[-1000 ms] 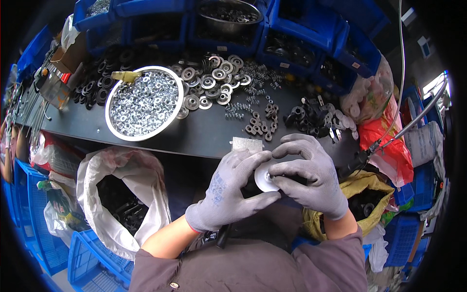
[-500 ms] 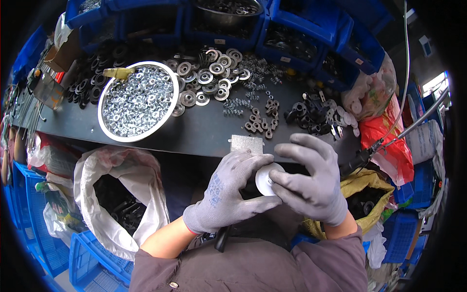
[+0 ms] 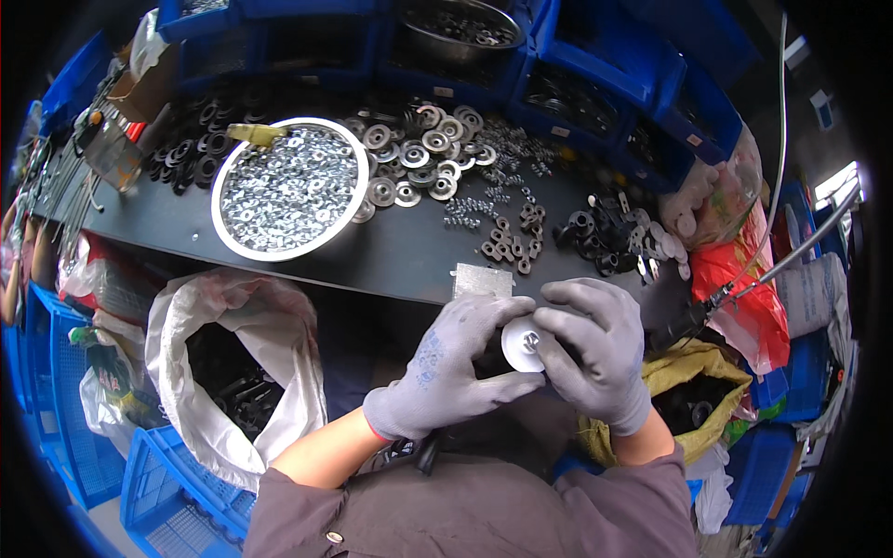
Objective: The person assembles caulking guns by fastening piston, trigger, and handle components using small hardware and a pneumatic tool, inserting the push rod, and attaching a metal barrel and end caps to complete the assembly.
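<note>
In front of my body, just off the bench's near edge, both gloved hands meet at a round, pale metal disc (image 3: 518, 358). My left hand (image 3: 451, 358) grips the disc's rim between thumb and fingers, palm toward it. Fingers of my right hand (image 3: 600, 349) are bent in from the other side and press at the small shiny piece (image 3: 531, 341) in the disc's centre. Whether that piece is loose or fixed cannot be made out. Beyond the left fingers, a flat metal block (image 3: 483, 281) sits at the bench edge.
On the dark bench (image 3: 391, 256) are a white-rimmed bowl (image 3: 279, 257) of small metal parts, piled metal discs (image 3: 423, 153), springs (image 3: 465, 214) and black parts (image 3: 595, 232). Blue bins (image 3: 577, 88) line the back. A white sack (image 3: 167, 372) and a yellow sack (image 3: 716, 423) flank me.
The view has shifted slightly. The right fingers have closed in on the disc's middle, and the disc has turned so its central piece shows more plainly. My left hand keeps its grip.
</note>
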### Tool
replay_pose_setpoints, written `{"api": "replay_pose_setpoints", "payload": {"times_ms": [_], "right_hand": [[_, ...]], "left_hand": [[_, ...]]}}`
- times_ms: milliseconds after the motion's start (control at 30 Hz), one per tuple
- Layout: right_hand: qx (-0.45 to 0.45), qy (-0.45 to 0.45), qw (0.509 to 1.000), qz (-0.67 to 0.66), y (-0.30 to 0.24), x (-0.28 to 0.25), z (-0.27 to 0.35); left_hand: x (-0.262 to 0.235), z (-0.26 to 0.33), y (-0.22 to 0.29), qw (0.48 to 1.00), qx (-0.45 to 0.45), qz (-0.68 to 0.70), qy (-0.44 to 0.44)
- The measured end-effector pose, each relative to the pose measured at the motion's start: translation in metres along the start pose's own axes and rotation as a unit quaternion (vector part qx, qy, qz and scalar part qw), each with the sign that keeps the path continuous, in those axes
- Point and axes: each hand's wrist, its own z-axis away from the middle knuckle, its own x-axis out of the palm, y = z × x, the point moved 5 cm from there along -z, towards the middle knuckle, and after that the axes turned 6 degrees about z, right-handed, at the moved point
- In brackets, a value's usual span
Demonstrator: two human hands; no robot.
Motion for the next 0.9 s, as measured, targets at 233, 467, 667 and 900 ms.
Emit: {"api": "replay_pose_setpoints", "payload": {"times_ms": [233,467,667,900], "right_hand": [[0.127,-0.016,0.977,-0.173,0.012,0.001,0.001],[0.002,-0.02,0.998,-0.063,-0.001,-0.01,-0.012],[-0.122,-0.029,0.989,0.074,-0.018,-0.014,-0.011],[-0.099,0.035,0.994,0.024,-0.009,-0.011,0.003]], "left_hand": [[0.002,0.0,0.004,0.999,-0.029,-0.012,-0.022],[0.003,0.002,0.003,0.998,-0.047,0.033,0.005],[0.001,0.003,0.001,0.998,-0.054,0.039,-0.005],[-0.007,0.002,0.021,0.998,0.007,-0.056,0.01]]}}
